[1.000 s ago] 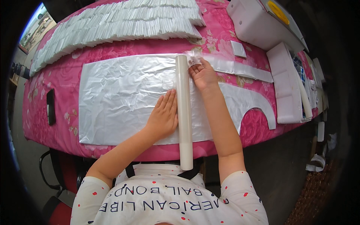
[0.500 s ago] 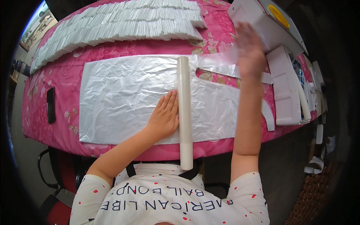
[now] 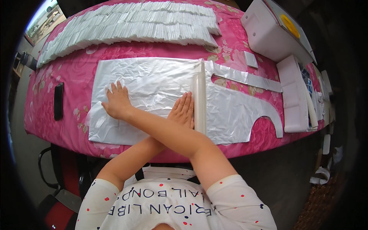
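A silvery clear plastic sheet (image 3: 153, 82) lies flat on a table with a pink flowered cloth (image 3: 76, 67). A long white bar (image 3: 199, 97) lies across the sheet, running away from me. My arms are crossed. My left hand (image 3: 184, 111) rests flat on the sheet, its fingers against the bar's left side. My right hand (image 3: 117, 101) reaches over the left forearm and presses flat on the sheet's left part, fingers spread. Right of the bar the sheet (image 3: 234, 115) has a curved cut-out, and a narrow cut strip (image 3: 245, 76) lies beside it.
A long overlapping row of folded plastic pieces (image 3: 130, 27) runs along the far side. White foam blocks (image 3: 293, 94) and a white box (image 3: 268, 34) stand at the right. A small white square (image 3: 251, 59) and a black phone (image 3: 58, 100) lie on the cloth.
My right hand left the bar's far end, swung out to the right, then crossed over to the sheet's left part. My left hand stayed beside the bar.
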Available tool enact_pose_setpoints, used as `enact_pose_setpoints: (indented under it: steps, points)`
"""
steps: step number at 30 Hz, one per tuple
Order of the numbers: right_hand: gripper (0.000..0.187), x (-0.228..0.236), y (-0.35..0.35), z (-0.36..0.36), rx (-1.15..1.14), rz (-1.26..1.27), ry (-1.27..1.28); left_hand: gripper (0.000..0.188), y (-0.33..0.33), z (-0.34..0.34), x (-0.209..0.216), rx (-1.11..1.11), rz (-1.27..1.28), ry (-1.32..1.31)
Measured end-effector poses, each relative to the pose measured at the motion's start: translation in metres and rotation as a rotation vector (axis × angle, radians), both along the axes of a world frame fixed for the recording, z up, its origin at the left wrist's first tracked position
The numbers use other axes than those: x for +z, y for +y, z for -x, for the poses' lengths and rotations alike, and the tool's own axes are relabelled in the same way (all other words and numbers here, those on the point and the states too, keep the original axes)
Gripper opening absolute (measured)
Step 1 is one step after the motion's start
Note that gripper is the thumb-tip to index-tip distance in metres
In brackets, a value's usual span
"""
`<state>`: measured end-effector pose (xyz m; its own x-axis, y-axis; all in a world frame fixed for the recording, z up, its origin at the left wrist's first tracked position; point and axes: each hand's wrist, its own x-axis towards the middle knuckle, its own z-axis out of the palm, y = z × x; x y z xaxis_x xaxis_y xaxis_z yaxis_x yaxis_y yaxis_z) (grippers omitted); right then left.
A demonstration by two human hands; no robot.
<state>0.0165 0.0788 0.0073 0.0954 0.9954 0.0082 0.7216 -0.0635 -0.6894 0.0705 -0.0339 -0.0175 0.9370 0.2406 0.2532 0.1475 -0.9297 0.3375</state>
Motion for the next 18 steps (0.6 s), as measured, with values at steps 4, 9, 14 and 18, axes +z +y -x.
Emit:
enact_pose_setpoints:
  steps: [4,9,14,18]
  points:
    - [0.061,0.035,-0.052,-0.029,0.120,-0.057,0.023,0.060,0.006,0.006,0.009,0.040,0.235,-0.239]
    - [0.047,0.067,-0.162,-0.111,-0.043,-0.443,-0.076,0.048,0.043,0.019,0.015,-0.007,0.996,-0.393]
    - [0.044,0.055,-0.242,-0.165,-0.089,-0.274,-0.222,0.040,0.067,-0.027,0.049,0.199,1.288,-0.331]
    - [0.049,0.042,-0.263,-0.181,0.000,-0.168,-0.297,0.055,0.060,-0.073,0.051,0.327,1.888,-0.341]
